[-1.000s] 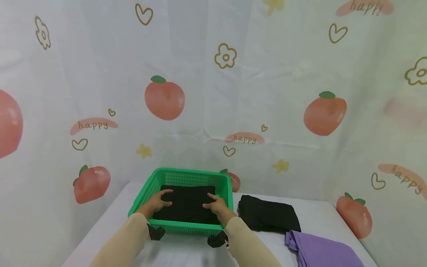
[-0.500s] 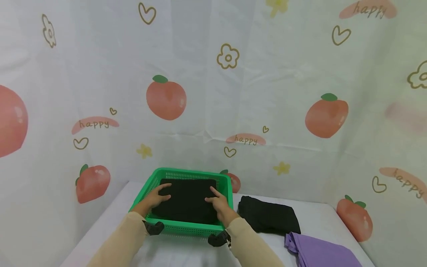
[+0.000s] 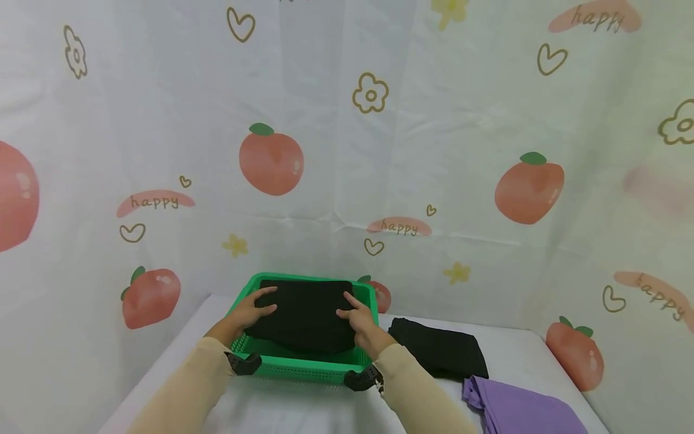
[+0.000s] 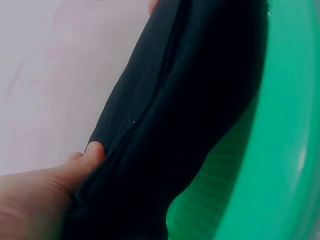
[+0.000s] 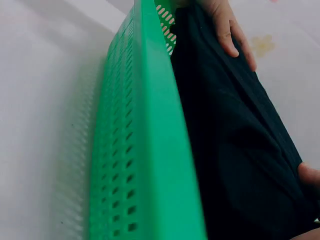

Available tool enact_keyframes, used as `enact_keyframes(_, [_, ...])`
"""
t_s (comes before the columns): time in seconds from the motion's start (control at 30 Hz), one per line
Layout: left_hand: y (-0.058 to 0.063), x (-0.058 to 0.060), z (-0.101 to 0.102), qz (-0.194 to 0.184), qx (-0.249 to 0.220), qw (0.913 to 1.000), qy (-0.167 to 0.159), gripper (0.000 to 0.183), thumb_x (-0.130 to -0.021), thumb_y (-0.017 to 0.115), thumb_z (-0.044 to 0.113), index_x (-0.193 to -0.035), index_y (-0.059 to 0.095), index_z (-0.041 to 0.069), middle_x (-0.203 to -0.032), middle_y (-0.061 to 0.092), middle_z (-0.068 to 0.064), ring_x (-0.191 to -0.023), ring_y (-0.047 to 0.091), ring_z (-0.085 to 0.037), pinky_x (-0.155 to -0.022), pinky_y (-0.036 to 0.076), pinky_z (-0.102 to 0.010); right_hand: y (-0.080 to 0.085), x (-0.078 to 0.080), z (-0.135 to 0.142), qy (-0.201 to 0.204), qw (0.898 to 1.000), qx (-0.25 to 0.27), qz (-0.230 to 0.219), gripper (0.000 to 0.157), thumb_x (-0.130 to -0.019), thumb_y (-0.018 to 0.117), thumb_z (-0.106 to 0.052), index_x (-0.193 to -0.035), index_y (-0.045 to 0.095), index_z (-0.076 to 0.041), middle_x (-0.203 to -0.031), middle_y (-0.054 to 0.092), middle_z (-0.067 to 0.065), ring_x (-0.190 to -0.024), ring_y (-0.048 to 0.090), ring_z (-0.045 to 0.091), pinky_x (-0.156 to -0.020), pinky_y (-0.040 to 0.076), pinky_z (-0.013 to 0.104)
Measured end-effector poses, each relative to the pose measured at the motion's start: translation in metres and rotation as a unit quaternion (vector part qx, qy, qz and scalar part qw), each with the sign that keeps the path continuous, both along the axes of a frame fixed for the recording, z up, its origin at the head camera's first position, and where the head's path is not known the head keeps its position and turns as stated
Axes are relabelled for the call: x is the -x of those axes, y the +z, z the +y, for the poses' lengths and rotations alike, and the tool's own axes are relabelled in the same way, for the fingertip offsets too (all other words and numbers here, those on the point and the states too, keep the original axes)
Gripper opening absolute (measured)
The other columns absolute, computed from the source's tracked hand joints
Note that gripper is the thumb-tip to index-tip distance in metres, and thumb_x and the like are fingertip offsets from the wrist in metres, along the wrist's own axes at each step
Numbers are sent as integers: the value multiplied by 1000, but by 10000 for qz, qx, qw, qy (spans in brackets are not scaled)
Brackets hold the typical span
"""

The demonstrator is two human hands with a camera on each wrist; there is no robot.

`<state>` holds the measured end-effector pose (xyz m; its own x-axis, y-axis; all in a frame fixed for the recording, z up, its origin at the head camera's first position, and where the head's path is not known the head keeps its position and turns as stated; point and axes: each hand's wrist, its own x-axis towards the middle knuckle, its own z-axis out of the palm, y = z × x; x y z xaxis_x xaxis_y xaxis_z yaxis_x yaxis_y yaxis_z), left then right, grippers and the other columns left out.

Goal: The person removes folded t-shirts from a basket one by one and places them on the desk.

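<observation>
A folded black garment (image 3: pixel 303 313) is held up over the green basket (image 3: pixel 303 364), its near edge hanging lower in the middle. My left hand (image 3: pixel 244 314) grips its left side, thumb and fingers spread over the top face. The right hand (image 3: pixel 364 322) grips the opposite side in the same way. In the left wrist view, folded layers of the garment (image 4: pixel 160 120) show beside the basket's green wall (image 4: pixel 295 120). Both hands appear in the right wrist view, around the garment (image 5: pixel 240 130); the fingers beneath it are hidden.
Another folded black garment (image 3: pixel 439 349) lies on the white table (image 3: pixel 293 410) right of the basket. A folded purple cloth (image 3: pixel 526 407) lies nearer, at the front right. Behind stands a white curtain (image 3: pixel 325 241) printed with peaches.
Both hands have raised the black garment from inside the basket, its far edge now level with the back rim. Green basket floor shows beneath its near edge. The other cloths have stayed put.
</observation>
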<state>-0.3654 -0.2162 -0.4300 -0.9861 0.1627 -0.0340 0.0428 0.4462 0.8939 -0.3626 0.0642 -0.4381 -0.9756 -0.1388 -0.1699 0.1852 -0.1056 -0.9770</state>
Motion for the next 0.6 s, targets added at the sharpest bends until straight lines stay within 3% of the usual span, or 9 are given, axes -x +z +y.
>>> enact_keyframes(0.23, [9, -4, 4, -164, -173, 9997, -35, 64, -99, 62, 27, -154, 33, 14, -161, 3, -27, -142, 12, -56, -107, 26, -72, 13, -7, 19, 385, 9986, 361, 2, 64, -99, 54, 1, -156, 28, -13, -153, 31, 30, -130, 50, 40, -99, 50, 44])
enact_keyframes(0.43, [17, -12, 17, -140, -222, 9995, -149, 67, -96, 65, 32, -154, 35, 16, -162, 4, -27, -143, 11, -56, -107, 24, -73, 24, -18, 41, 262, 9990, 360, 32, 63, -97, 58, -1, -154, 35, -14, -153, 34, 28, -134, 45, 41, -102, 48, 45])
enact_keyframes(0.6, [23, -24, 29, -163, -303, 9991, -233, 66, -96, 66, 29, -153, 37, 16, -162, 5, -26, -143, 11, -57, -106, 23, -74, 24, -31, 57, 267, 9989, 378, 110, 64, -96, 60, 0, -153, 36, -13, -153, 34, 27, -127, 54, 34, -96, 52, 38])
